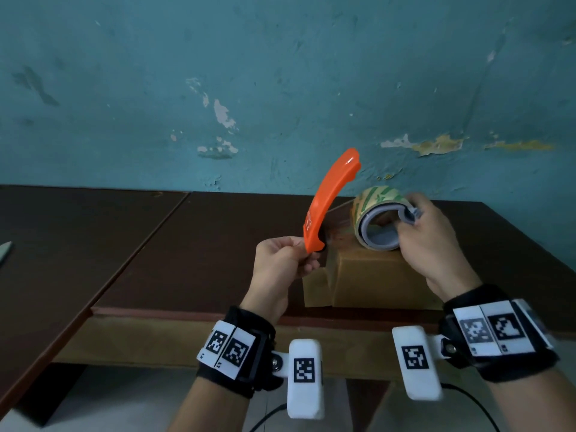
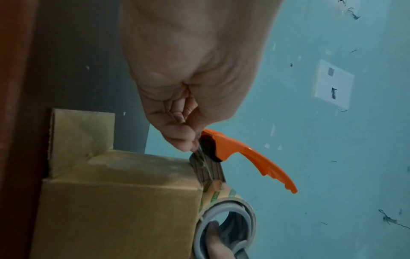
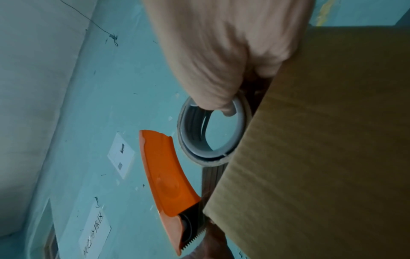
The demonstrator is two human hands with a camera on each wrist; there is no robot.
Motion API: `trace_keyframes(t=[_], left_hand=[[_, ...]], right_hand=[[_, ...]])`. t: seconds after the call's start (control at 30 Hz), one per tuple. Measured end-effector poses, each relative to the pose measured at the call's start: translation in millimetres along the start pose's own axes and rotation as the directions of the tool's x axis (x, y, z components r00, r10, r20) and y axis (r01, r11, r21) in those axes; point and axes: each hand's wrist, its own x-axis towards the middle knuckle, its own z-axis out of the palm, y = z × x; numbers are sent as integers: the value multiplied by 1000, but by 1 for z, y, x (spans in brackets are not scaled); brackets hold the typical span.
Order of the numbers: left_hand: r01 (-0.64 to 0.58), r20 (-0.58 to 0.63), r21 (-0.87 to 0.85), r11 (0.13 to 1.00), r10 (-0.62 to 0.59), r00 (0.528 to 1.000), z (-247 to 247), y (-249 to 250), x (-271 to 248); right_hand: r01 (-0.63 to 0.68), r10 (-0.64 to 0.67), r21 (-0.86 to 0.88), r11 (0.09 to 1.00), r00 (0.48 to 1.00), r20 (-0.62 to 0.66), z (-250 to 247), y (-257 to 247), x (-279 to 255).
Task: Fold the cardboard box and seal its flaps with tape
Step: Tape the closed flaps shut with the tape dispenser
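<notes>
Cardboard box [image 1: 374, 275] stands on the dark brown table [image 1: 187, 244], at the near edge toward the right-hand end; one flap [image 1: 316, 288] lies flat on the surface at the box's left side, reaching the near edge; the box's top face is mostly hidden behind the hands and roll.

Tape roll [image 1: 378, 218] sits on edge on top of the box, toward its far side; printed green and tan outer wrap, grey inner core; a stretch of tape [image 2: 209, 169] runs from the roll along the top of the box to its left edge.

Right hand [image 1: 433, 244] grips the roll from the right; fingers curl into the core, one fingertip [image 3: 228, 110] showing inside the grey ring in the right wrist view.

Left hand [image 1: 280, 260] is at the left top edge of the box, fingers curled, thumb and fingers pinching the lower end of the orange tape cutter [image 1: 330, 201]; the cutter's handle rises upward and away from the hand; its toothed blade [image 3: 193, 240] sits at the tape's end by the box corner; whether the teeth touch the tape cannot be determined.

Peeling teal wall [image 1: 280, 73] behind the table; a pale object [image 1: 4, 249] lies at the table's left edge, cut off by the picture, identity unclear.
</notes>
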Motion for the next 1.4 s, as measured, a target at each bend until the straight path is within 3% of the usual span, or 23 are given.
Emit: trace_keyframes(t=[0.3,0.5,0.67,0.77,1.0,1.27,1.4], left_hand=[[24,-118,-5,1000,-25,993,0,-6,-1],[-72,-174,48,996,79,981,3,-14,-4],[-91,-137,119,989,107,985,0,-18,-1],[-102,-123,120,988,117,986,-5,-16,2],[-201,-76,79,977,206,976,-4,-11,4],[-107,-13,133,985,110,994,-17,-12,13],[-63,-21,135,989,66,998,-24,-17,10]], right_hand=[[0,-3,-76,997,999,-38,5,-3,-1],[12,-21,-106,994,996,-85,7,-9,-7],[15,-17,-28,1000,998,-66,2,-10,-10],[47,-50,-105,993,999,-18,1,-12,-12],[39,-59,-200,979,994,-94,3,-15,-10],[-9,-14,-220,976,995,-102,6,-15,-8],[27,-54,-247,969,993,-105,9,-15,-7]])
